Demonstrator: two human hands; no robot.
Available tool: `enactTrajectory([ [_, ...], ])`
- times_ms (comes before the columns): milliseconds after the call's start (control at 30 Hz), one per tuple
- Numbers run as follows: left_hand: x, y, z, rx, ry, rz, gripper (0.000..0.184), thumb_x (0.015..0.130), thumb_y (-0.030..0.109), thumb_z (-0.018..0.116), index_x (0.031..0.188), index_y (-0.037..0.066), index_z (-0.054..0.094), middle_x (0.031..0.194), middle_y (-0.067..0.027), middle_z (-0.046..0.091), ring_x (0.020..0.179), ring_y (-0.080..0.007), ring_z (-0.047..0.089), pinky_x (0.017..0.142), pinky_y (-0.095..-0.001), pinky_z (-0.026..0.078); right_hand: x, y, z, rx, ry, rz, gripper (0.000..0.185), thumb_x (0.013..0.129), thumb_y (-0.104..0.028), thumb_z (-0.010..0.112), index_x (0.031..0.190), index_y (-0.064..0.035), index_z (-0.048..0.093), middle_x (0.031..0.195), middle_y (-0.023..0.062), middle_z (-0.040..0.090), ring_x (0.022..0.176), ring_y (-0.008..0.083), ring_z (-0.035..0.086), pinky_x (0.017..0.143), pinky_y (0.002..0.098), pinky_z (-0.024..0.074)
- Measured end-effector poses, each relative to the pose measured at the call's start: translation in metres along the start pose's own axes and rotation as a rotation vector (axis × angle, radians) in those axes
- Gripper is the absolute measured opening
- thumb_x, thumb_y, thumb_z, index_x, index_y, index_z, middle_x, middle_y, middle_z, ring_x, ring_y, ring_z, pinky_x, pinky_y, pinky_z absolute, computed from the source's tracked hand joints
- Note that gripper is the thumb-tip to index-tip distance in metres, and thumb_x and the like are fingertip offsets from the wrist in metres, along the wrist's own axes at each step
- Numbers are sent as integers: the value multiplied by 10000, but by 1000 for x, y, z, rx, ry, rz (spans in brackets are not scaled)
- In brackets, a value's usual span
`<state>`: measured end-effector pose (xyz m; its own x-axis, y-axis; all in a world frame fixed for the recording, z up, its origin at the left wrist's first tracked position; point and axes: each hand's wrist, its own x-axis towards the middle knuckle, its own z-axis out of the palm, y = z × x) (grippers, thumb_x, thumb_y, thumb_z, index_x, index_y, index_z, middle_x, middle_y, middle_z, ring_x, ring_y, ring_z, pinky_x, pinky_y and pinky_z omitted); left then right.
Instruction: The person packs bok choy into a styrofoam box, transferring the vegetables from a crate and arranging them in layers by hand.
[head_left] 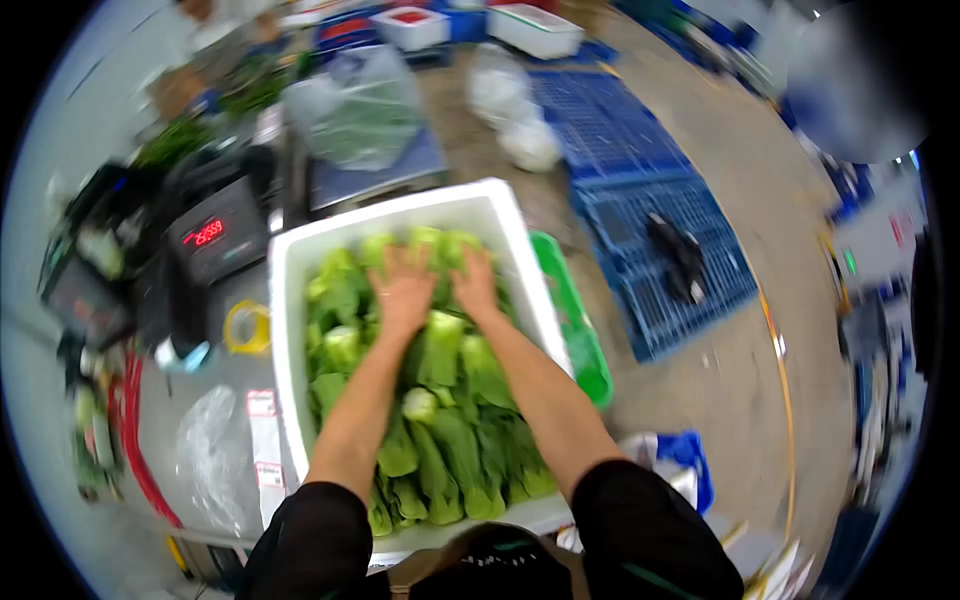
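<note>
A white foam box (285, 345) in front of me is filled with rows of bok choy (455, 460), green leaves toward me and pale stem ends showing. My left hand (405, 290) lies on the heads in the far half of the box, fingers stretched out and spread. Just to its right, my right hand (474, 283) rests on the same layer near the far right corner. Its fingers point away from me and look stretched out, though motion blurs their tips. Neither hand visibly grips a head.
A scale display (215, 235) with red digits stands left of the box, near a yellow tape roll (247, 328). Behind sits a bagged bundle of greens (362, 115). A green crate (575, 330) adjoins the box's right side; blue pallets (670, 250) lie on the floor beyond.
</note>
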<state>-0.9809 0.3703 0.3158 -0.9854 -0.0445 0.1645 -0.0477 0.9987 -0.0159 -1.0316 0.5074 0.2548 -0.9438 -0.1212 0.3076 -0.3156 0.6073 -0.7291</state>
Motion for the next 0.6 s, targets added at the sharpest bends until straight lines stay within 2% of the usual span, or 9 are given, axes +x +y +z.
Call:
enactTrajectory([
  [100, 8, -18, 44, 1, 125, 73, 585, 952, 430, 451, 1455, 147, 354, 1484, -120, 371, 1402, -331, 265, 1030, -654, 260, 5, -5, 1, 43, -4, 97, 415, 739, -143, 687, 1122, -13, 595, 1110, 244, 601, 1052, 392, 559, 941, 460, 434],
  [167, 25, -57, 101, -3, 291, 177, 583, 974, 422, 411, 1491, 180, 293, 1516, -63, 334, 1410, -330, 245, 1063, -632, 208, 18, 15, 24, 33, 152, -101, 519, 707, -170, 720, 1206, -109, 592, 1132, 239, 581, 1068, 415, 543, 947, 484, 422],
  [200, 18, -38, 56, -61, 64, -4, 568, 991, 433, 368, 1510, 239, 240, 1544, -46, 281, 1437, -325, 174, 1068, -647, 171, 23, 14, 27, -60, 221, -149, 588, 704, -190, 734, 1263, -131, 563, 1209, 229, 534, 1106, 428, 520, 962, 493, 410],
  [233, 13, -53, 71, 43, 48, -11, 571, 999, 467, 329, 1521, 290, 182, 1560, -57, 239, 1457, -313, 100, 1068, -658, 141, 19, -13, 7, 70, -12, 96, 625, 705, -193, 738, 1297, -152, 541, 1266, 229, 486, 1143, 430, 495, 969, 488, 406],
  [333, 12, -52, 51, -1, -24, 11, 578, 1000, 478, 311, 1524, 285, 162, 1549, -74, 255, 1441, -320, 139, 1055, -635, 201, 22, -39, -1, 29, -236, 39, 451, 678, -210, 730, 1093, -68, 622, 1142, 219, 571, 1030, 382, 567, 853, 523, 439],
  [367, 23, -57, 59, 59, 5, 77, 580, 999, 470, 320, 1522, 257, 185, 1533, -83, 289, 1420, -335, 205, 1047, -611, 246, 9, -73, -59, -320, -190, 7, 351, 661, -261, 718, 963, -91, 670, 1022, 198, 621, 997, 354, 585, 812, 508, 453],
  [433, 29, -45, 53, -10, -142, 115, 552, 997, 436, 344, 1485, 188, 277, 1446, -120, 389, 1338, -344, 323, 1032, -518, 312, -28, -82, -64, -3, 65, -203, 291, 648, -344, 714, 802, -100, 677, 915, 128, 610, 871, 275, 590, 690, 435, 447],
  [533, 37, -35, 25, -67, -190, 103, 571, 980, 421, 403, 1429, 69, 380, 1338, -188, 500, 1196, -345, 493, 996, -432, 392, -175, -99, -249, 247, 534, -558, 132, 757, -125, 633, 861, -45, 613, 840, 105, 524, 796, 284, 552, 716, 438, 424],
  [600, 38, -28, -1, -96, 14, 174, 580, 973, 422, 437, 1375, 4, 436, 1308, -210, 529, 1150, -322, 545, 981, -424, 407, -277, -69, -313, 161, 768, -360, 257, 768, -74, 624, 1017, -10, 629, 991, 161, 574, 926, 320, 577, 837, 434, 459],
])
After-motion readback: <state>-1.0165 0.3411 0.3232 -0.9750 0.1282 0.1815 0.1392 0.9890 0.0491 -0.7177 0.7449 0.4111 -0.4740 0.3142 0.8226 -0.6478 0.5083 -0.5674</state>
